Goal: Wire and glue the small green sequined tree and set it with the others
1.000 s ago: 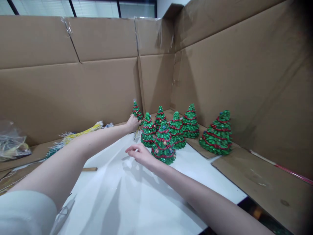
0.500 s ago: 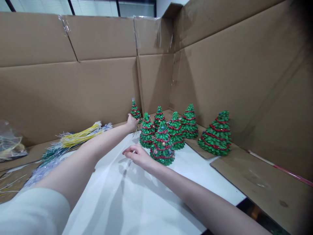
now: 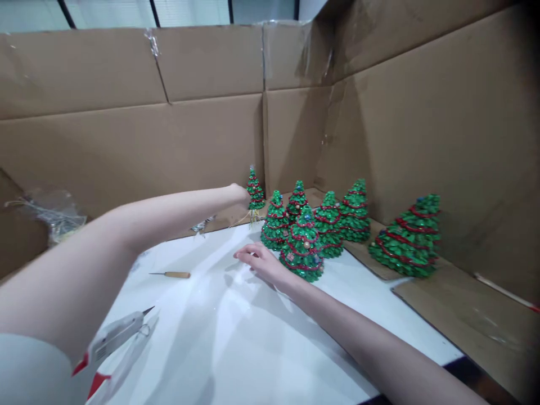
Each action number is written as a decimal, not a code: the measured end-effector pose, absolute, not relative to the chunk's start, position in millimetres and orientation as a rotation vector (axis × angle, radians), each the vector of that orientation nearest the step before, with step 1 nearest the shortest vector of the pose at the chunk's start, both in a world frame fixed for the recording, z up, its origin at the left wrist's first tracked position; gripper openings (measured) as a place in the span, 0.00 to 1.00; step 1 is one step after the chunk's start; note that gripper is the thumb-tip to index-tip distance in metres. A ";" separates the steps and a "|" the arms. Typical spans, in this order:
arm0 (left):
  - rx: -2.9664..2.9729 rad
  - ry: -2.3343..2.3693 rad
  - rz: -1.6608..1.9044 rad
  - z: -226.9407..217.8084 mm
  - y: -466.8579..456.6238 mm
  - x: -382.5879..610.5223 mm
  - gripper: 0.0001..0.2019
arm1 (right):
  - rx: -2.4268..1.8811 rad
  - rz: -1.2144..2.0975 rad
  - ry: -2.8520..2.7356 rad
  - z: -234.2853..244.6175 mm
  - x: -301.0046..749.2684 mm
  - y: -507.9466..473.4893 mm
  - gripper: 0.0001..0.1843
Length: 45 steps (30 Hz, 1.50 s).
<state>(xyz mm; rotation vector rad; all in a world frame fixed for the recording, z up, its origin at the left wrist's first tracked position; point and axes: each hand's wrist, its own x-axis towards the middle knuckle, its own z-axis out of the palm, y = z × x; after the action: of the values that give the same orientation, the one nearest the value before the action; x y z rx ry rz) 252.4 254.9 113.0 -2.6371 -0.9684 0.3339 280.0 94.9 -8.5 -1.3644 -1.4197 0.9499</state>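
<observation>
My left hand point(image 3: 242, 193) reaches far back and is closed on the base of a small green Christmas tree point(image 3: 255, 190) with red garland, close to the cardboard back wall. Its fingers are mostly hidden behind the hand. My right hand point(image 3: 262, 262) lies flat and open on the white table point(image 3: 236, 337), fingers stretched out. It rests just left of the front tree point(image 3: 302, 246) of a cluster of several similar trees point(image 3: 329, 225). A larger tree point(image 3: 407, 236) stands apart at the right on cardboard.
Tall cardboard walls point(image 3: 126, 140) enclose the back and right. A wooden-handled awl point(image 3: 174, 274) and a white and red glue gun point(image 3: 110, 341) lie at the left of the table. A plastic bag point(image 3: 53, 211) sits far left. A cardboard sheet point(image 3: 464, 315) lies at the right.
The view has shifted, so the trees sit further right. My left arm is higher and hides the tinsel bundles. The awl and glue gun have come into sight. Both hands keep their places.
</observation>
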 end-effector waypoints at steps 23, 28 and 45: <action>-2.572 -1.330 0.397 142.4 178.7 -92.8 0.15 | -1.318 0.889 -1.809 -3.2 246.1 89.9 0.20; -2.522 -1.328 0.400 88.7 219.9 -125.5 0.15 | -1.333 0.818 -1.934 4.9 232.0 99.1 0.20; -2.442 -1.094 0.106 32.0 302.3 -85.2 0.24 | -1.984 0.075 -2.208 20.2 197.7 275.3 0.18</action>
<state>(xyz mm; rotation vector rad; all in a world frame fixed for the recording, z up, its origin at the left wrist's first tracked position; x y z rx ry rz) -85.2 302.3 32.0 -2.4423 -1.0944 0.1062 197.7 275.3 20.2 -1.9843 -2.2078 0.0750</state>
